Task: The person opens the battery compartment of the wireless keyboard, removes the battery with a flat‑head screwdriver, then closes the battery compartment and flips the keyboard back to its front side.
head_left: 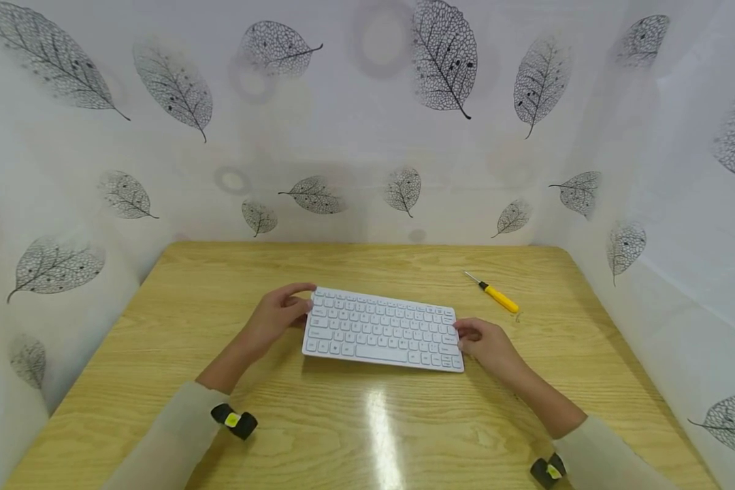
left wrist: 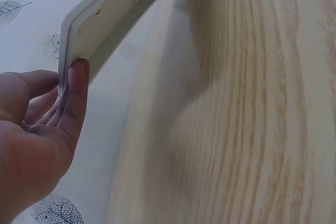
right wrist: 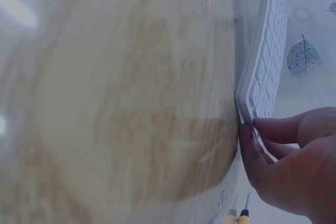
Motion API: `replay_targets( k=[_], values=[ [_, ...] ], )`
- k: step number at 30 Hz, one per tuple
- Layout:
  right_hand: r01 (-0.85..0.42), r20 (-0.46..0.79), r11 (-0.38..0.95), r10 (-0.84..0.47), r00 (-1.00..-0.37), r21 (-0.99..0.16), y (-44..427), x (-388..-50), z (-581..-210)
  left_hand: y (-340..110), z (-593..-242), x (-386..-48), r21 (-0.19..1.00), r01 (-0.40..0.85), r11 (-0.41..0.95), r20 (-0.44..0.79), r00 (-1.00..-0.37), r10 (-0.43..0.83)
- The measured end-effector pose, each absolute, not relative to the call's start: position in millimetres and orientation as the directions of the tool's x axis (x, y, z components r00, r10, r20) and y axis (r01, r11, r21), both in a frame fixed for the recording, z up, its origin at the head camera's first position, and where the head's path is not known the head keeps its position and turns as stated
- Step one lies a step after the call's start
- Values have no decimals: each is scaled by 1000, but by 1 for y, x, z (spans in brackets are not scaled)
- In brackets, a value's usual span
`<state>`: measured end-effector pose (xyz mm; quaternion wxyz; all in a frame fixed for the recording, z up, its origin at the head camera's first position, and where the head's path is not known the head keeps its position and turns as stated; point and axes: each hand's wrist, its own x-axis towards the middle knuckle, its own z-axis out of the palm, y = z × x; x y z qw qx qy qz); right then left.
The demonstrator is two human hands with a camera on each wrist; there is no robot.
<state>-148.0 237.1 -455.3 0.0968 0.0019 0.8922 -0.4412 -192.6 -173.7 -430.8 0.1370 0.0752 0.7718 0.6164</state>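
A white keyboard (head_left: 382, 329) is held between both hands over the wooden table, its keys facing up. My left hand (head_left: 280, 312) pinches its left end; in the left wrist view the fingers of the left hand (left wrist: 44, 129) grip the edge and the pale underside of the keyboard (left wrist: 107, 22) shows, raised off the table. At the other end, my right hand (head_left: 488, 346) pinches the right edge. The right wrist view has the right hand (right wrist: 294, 153) with thumb and fingers on a corner of the keyboard (right wrist: 265, 72), close to the tabletop.
A screwdriver (head_left: 495, 294) with a yellow and black handle lies on the table (head_left: 318, 435) behind the right hand. White curtains (head_left: 343, 136) printed with dark leaves hang at the back and both sides. Each wrist wears a black strap, such as the left strap (head_left: 235, 420).
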Motion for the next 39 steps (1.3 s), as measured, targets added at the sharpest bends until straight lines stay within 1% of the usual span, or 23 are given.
replay_targets(
  k=[9,15,18,25,34,39],
  values=[
    [87,-171,626,-76,-982,-775,238,-147,-453,-168,-420,-193,973,-54,226,-114,-959,261],
    [31,-105,633,-80,-991,-773,237,-149,-447,-164,-414,-195,978,-60,197,-112,-958,262],
    [12,-84,613,-88,-993,-790,232,-149,-441,-162,-410,-195,980,-65,187,-113,-959,262],
    [-22,-59,540,-132,-989,-842,206,-142,-421,-158,-401,-195,986,-36,161,-80,-958,276],
    [-189,90,361,-273,-958,-913,161,-133,-392,-148,-383,-195,992,-3,124,-41,-952,303],
    [-233,125,287,-349,-929,-929,136,-131,-378,-142,-374,-195,991,22,128,-20,-949,314]
  ],
)
